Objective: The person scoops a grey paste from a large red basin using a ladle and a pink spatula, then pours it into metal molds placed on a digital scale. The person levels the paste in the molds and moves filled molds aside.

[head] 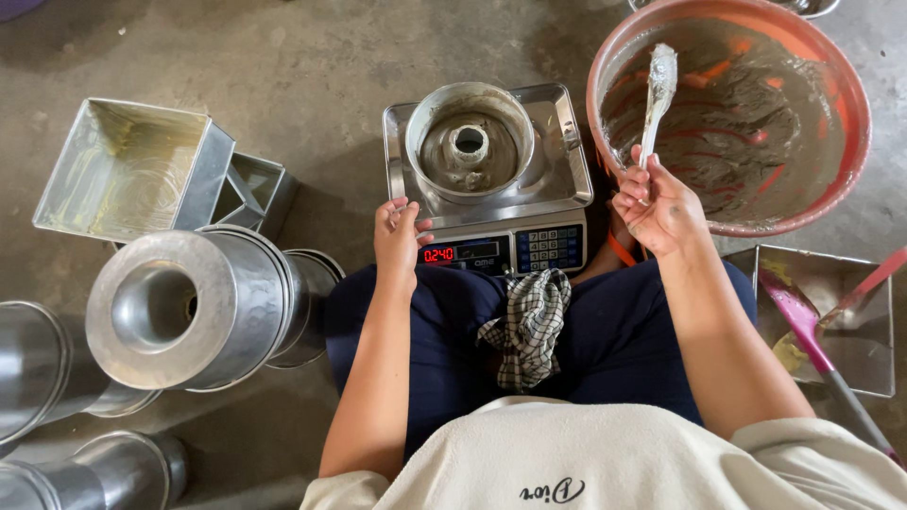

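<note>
The right hand (pixel 657 208) is closed around the handle of a batter-coated spoon (pixel 658 90), whose bowl rests inside the large orange plastic basin (pixel 855 113) smeared with grey batter. The left hand (pixel 399 236) holds nothing; its fingers are loosely curled and touch the front left corner of the steel-topped digital scale (pixel 557 184) (its red display is lit). On the scale tray stands a round metal ring-shaped cake tin (pixel 470 142) with a central tube, holding grey batter. A black-and-white checked cloth (pixel 529 326) lies across the person's lap. To the left, on the concrete floor (pixel 312 66), lie a stack of empty round tube tins (pixel 203 307) and a square metal tin (pixel 128 170). At lower right, a pink spatula (pixel 803 326) rests in another square tray (pixel 874 331).
</note>
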